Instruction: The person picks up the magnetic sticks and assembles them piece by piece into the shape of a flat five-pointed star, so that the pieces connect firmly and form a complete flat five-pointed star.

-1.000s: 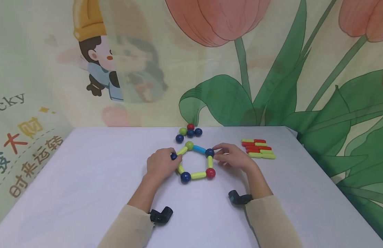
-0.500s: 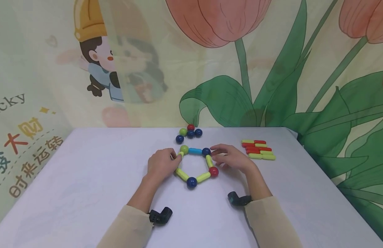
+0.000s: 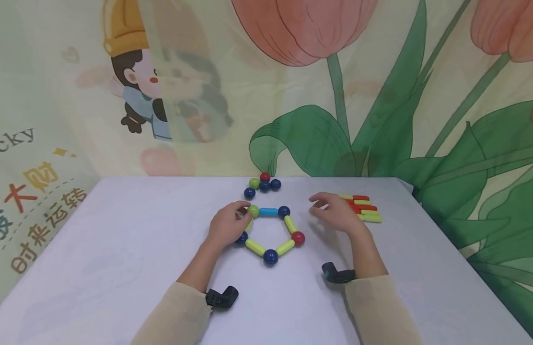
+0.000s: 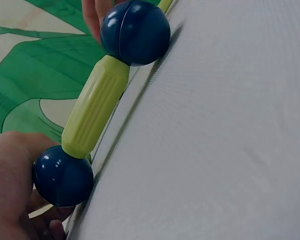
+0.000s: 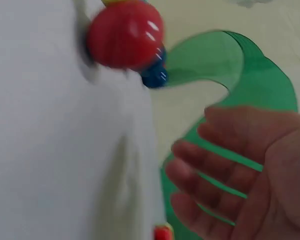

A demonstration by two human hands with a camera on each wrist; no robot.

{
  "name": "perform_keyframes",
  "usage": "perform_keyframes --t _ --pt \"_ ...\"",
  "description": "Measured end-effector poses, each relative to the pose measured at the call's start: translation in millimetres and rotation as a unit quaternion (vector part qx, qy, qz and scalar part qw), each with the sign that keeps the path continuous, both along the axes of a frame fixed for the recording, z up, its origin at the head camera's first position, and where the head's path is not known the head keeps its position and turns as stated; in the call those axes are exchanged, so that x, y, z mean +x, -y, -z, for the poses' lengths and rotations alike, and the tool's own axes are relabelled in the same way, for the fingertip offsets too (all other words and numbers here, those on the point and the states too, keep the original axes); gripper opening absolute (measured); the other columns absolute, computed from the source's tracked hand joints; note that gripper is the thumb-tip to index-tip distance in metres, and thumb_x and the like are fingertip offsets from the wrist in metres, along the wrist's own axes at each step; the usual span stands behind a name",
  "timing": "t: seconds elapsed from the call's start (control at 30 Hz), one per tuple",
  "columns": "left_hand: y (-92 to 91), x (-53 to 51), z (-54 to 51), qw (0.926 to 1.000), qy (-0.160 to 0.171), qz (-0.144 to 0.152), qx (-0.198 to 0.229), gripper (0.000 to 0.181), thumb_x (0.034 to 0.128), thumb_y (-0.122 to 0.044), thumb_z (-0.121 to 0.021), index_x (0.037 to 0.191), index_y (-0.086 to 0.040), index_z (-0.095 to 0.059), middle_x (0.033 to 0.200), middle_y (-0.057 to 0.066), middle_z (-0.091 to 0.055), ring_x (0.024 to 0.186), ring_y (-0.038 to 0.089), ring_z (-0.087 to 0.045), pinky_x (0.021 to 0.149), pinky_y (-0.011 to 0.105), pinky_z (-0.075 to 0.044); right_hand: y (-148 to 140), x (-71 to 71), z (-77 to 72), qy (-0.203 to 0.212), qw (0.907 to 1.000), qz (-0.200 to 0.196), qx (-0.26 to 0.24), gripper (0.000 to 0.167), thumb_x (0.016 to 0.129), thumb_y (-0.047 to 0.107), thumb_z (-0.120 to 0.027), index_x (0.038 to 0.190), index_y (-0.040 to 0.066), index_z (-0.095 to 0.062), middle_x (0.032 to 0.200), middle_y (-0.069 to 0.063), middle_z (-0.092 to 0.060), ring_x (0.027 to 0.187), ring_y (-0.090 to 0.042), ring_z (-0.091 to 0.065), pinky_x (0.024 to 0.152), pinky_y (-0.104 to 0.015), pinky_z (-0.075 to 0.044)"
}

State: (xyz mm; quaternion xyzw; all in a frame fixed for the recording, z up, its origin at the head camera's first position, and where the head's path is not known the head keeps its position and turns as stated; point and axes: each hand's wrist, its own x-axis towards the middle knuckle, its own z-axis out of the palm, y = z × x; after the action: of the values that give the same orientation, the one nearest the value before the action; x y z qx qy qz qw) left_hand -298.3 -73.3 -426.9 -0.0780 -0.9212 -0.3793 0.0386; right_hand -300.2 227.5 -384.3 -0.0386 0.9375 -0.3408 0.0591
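A ring of coloured balls joined by short rods lies on the white table. My left hand (image 3: 228, 224) pinches its green ball (image 3: 253, 211) at the far left corner between thumb and index finger. Just below that hand sits a dark blue ball (image 3: 241, 238), partly covered. A light blue rod (image 3: 268, 212) runs from the green ball to another dark blue ball (image 3: 283, 211). At the ring's right is a red ball (image 3: 298, 238); the nearest corner is a dark blue ball (image 4: 63, 176). My right hand (image 3: 339, 212) hovers apart from the ring, fingers loosely bent, holding nothing.
Several loose balls (image 3: 265, 186) cluster at the table's back edge. Red and yellow-green rods (image 3: 367, 208) lie in rows on the right, partly hidden behind my right hand. A patterned cloth (image 3: 301, 139) hangs behind the table (image 3: 120, 249).
The ring has turned and straightened into an even five-sided shape. My left fingers have shifted from a dark blue ball to the green one. My right hand has drawn away rightward, toward the rods.
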Motion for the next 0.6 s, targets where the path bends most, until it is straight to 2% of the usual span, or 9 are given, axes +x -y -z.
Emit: perform_keyframes --t 0.07,0.13,0.3,0.43,0.6 --pt "1.0 0.5 0.4 0.9998 0.005 -0.005 0.019 0.039 0.0977 -0.031 -0.065 0.132 -0.014 -0.069 0.114 0.006 -0.075 0.092 0.02 -0.065 0.079 0.034 -0.049 -14 4.9 -7.9 -0.03 0.9984 0.026 0.039 0.04 0.1 0.022 -0.065 0.137 0.008 -0.062 0.13 -0.02 -0.066 0.117 -0.038 -0.063 0.092 -0.049 -0.058" --pt "1.7 0.5 0.4 0.9993 0.008 -0.012 0.035 0.038 0.0965 -0.031 -0.067 0.13 -0.014 -0.07 0.113 0.007 -0.076 0.096 0.022 -0.066 0.084 0.038 -0.05 -29 8.7 -12.7 -0.034 0.996 0.053 0.064 0.039 0.1 0.02 -0.063 0.136 0.005 -0.062 0.131 -0.023 -0.064 0.123 -0.042 -0.058 0.098 -0.055 -0.055" --pt "2.5 -1.9 1.4 0.9985 0.012 -0.024 0.047 0.036 0.0951 -0.03 -0.07 0.128 -0.015 -0.072 0.112 0.008 -0.076 0.103 0.026 -0.068 0.092 0.044 -0.052 -63 15.8 -14.6 0.017 0.9897 0.115 0.084 0.046 0.098 0.018 -0.067 0.139 0.0 -0.057 0.139 -0.029 -0.054 0.131 -0.049 -0.046 0.103 -0.06 -0.051" --pt "1.5 -2.9 2.3 0.9985 0.009 -0.025 0.048 0.035 0.0954 -0.031 -0.07 0.126 -0.014 -0.073 0.112 0.009 -0.076 0.104 0.027 -0.07 0.093 0.046 -0.053 -75 18.2 -9.7 0.049 0.9847 0.153 0.068 0.049 0.094 0.014 -0.071 0.139 0.0 -0.057 0.143 -0.031 -0.047 0.133 -0.051 -0.04 0.101 -0.06 -0.052" --pt "-0.3 -1.9 3.5 0.9986 0.005 -0.028 0.044 0.035 0.0959 -0.033 -0.07 0.126 -0.015 -0.073 0.11 0.007 -0.076 0.102 0.025 -0.07 0.09 0.045 -0.053 -76 15.3 3.3 0.065 0.9824 0.167 0.054 0.048 0.092 0.008 -0.072 0.138 0.001 -0.06 0.144 -0.031 -0.046 0.136 -0.051 -0.036 0.106 -0.062 -0.048"
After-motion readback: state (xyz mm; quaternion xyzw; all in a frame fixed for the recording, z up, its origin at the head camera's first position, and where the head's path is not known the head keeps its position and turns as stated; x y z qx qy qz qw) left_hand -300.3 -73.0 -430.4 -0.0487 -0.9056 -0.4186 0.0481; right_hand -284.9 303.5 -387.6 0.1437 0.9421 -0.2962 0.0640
